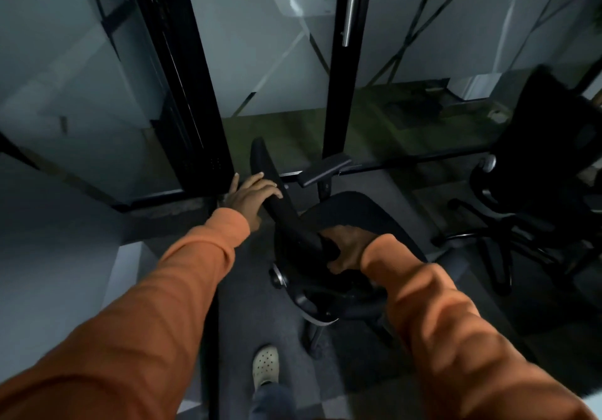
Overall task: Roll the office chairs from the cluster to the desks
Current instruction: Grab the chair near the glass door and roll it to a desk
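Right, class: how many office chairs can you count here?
2: the near chair, centre, held by left hand and right hand; the far chair, right edge. Others may be hidden.

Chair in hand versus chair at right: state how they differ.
The held chair is gripped at its backrest by the left hand and right hand; the right chair stands untouched. The held chair sits mid-view, the right chair at the edge. Both are black with star bases.
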`<state>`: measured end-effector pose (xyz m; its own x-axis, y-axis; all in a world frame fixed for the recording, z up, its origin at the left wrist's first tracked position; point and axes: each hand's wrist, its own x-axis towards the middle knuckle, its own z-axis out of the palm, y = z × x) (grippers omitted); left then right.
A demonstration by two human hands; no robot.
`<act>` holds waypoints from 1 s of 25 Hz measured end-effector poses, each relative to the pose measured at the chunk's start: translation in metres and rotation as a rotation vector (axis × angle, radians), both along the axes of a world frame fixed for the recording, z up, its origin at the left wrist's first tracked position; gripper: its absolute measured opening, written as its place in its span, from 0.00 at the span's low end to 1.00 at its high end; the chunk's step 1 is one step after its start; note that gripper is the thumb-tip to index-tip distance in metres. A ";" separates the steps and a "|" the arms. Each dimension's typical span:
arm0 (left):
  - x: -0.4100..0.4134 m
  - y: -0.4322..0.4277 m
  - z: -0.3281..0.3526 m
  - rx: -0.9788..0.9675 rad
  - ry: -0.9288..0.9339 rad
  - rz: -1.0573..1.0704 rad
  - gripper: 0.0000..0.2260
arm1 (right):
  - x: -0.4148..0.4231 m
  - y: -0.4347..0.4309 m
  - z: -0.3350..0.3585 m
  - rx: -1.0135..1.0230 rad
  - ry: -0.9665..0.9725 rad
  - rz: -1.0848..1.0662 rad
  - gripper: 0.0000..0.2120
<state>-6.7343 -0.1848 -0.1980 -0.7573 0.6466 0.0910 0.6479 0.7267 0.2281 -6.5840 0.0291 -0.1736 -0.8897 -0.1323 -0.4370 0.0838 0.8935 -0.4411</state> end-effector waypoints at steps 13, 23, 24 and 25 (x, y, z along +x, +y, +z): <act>0.131 0.013 0.006 0.116 -0.116 -0.068 0.17 | 0.109 -0.041 -0.015 0.390 0.249 -0.207 0.21; 0.244 0.001 0.006 0.115 -0.205 -0.106 0.20 | 0.205 -0.021 -0.013 0.475 0.221 -0.120 0.17; 0.250 -0.004 0.008 0.096 -0.283 -0.145 0.20 | 0.218 -0.018 -0.012 0.495 0.219 -0.112 0.17; 0.253 -0.011 0.013 0.025 -0.348 -0.188 0.22 | 0.231 -0.015 -0.010 0.512 0.208 -0.115 0.17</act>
